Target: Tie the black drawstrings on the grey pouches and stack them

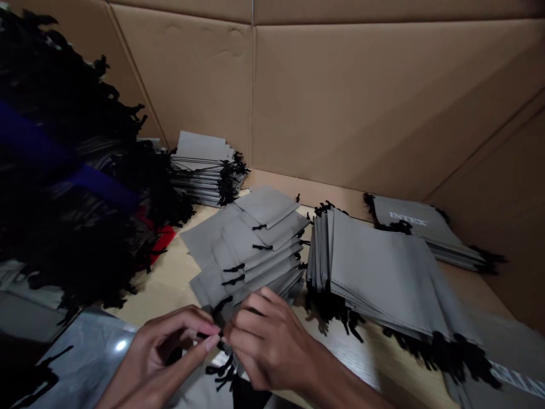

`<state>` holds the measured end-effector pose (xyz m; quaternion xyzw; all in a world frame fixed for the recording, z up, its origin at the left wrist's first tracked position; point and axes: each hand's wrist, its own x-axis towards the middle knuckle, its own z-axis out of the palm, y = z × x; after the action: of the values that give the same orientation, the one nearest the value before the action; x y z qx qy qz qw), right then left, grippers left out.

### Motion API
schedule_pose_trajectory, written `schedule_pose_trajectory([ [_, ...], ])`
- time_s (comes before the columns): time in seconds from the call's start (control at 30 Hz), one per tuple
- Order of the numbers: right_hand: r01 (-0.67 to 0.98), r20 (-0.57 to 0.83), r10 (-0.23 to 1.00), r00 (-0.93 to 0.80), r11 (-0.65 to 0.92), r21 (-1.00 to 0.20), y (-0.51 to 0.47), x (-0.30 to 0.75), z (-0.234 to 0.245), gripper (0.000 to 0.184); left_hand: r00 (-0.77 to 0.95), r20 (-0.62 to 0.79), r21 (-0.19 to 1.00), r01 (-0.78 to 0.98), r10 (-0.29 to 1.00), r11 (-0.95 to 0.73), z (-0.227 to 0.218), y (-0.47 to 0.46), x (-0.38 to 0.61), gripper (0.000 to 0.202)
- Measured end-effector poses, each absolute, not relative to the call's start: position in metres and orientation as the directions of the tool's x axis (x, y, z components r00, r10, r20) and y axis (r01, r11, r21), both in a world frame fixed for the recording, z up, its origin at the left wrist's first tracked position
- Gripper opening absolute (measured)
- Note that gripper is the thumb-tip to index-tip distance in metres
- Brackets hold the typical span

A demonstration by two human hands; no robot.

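Head view: nearest, just in front of the fanned pile of grey pouches (268, 241), the left hand (164, 346) pinches a black cord (205, 336) between thumb and forefinger; the right hand (272, 341) curls close beside it, though I cannot tell whether its fingers grip the cord too; grey fabric (198, 392) lies below the hands, also on the pile's near side; shiny plastic (91, 346) lies to the pile's near left; right of the pile sits a thick stack of grey pouches (378, 261), black cords hanging from its edges; left of it rises a tall dark heap (46, 227), crossed by a blue band (104, 184); farther back, right of the pile, rests a stack lettered INTEX (409, 215); behind it to the left, a neater stack (200, 145); behind everything stands a cardboard wall (340, 102).
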<state>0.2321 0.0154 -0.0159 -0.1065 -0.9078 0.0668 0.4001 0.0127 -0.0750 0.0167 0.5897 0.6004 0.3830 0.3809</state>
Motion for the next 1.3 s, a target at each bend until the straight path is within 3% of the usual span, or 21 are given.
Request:
schedule_pose_trajectory([
  [0.33,0.165,0.682,0.283,-0.674,0.958,-0.234,0.015,0.234,-0.02,0.011,-0.105,-0.032,0.912,0.403,0.994,0.072,0.011,-0.071,0.012,0.017],
  [0.47,0.189,0.642,0.297,-0.707,0.954,-0.233,0.018,0.237,-0.018,0.015,-0.14,0.063,0.867,0.498,0.988,0.016,0.008,-0.072,0.02,0.014],
  [0.67,0.175,0.643,0.3,-0.705,0.952,-0.252,0.02,0.238,-0.015,0.023,-0.044,0.204,0.801,0.583,0.978,-0.141,0.005,-0.072,0.016,0.015],
  [0.9,0.209,0.617,0.328,-0.716,0.943,-0.259,0.018,0.237,-0.016,0.023,-0.059,0.206,0.797,0.589,0.977,-0.133,0.011,-0.073,0.016,0.015],
  [1.07,0.223,0.615,0.324,-0.719,0.946,-0.237,0.018,0.238,-0.015,0.02,-0.143,0.115,0.827,0.561,0.983,-0.016,0.008,-0.075,0.006,0.016],
  [1.3,0.228,0.616,0.346,-0.708,0.937,-0.265,0.018,0.238,-0.013,0.016,-0.065,0.178,0.821,0.56,0.982,-0.112,0.001,-0.074,-0.005,0.006],
])
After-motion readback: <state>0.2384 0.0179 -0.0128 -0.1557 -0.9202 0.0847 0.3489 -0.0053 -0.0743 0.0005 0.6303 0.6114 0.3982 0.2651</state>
